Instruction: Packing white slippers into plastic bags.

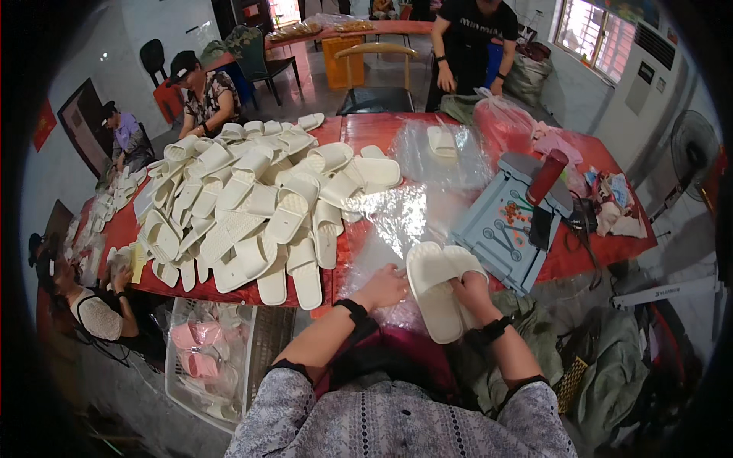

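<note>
My right hand (472, 295) grips a pair of cream slippers (437, 304), its fingers closed at the strap opening. The pair is tilted over the table's near edge, soles lying side by side. Left of it, my left hand (385, 287) is on a clear plastic bag (374, 256), fingers curled against the film; part of the grip is hidden. A large heap of cream slippers (256, 202) covers the table's left half. Farther back, one cream slipper (441, 142) lies on a stack of clear plastic bags (408, 164).
A grey-blue plastic stool or tray (489, 237) with a dark red cylinder (547, 177) stands on the red table (611, 246). Below left is a crate (246, 366) of bagged pink slippers (200, 351). Co-workers sit left; another person (475, 46) stands opposite. A fan (691, 149) is right.
</note>
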The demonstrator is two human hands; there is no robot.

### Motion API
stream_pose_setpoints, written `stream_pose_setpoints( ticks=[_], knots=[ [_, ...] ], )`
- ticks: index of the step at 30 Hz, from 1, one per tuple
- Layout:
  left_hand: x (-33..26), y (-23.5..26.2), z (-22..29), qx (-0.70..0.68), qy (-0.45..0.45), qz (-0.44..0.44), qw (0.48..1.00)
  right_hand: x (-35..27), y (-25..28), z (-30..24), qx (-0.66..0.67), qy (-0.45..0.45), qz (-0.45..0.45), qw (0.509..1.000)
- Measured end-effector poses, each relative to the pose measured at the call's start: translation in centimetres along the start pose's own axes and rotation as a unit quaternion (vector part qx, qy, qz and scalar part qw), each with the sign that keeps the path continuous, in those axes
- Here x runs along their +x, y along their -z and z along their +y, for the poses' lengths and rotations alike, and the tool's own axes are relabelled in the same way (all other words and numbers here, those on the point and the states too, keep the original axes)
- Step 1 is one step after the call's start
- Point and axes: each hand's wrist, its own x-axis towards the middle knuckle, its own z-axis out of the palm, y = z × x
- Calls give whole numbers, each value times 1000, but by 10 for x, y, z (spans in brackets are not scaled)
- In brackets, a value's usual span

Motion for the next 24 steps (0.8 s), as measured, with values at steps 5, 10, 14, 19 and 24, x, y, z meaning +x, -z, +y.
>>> stream_pose_setpoints(
  ticks=[5,10,14,19,24],
  knots=[
    [18,9,-23,-401,104,-3,910,-40,42,-26,161,109,-52,980],
    [16,49,-21,-580,70,12,812,-65,71,-62,121,238,-109,957],
    [16,59,-16,-610,129,-20,782,-62,57,-57,86,281,-107,950],
    [12,56,-12,-589,109,20,800,-58,53,-63,48,261,-144,953],
    [16,57,-12,-563,97,54,819,-65,50,-62,106,289,-146,940]
  ],
)
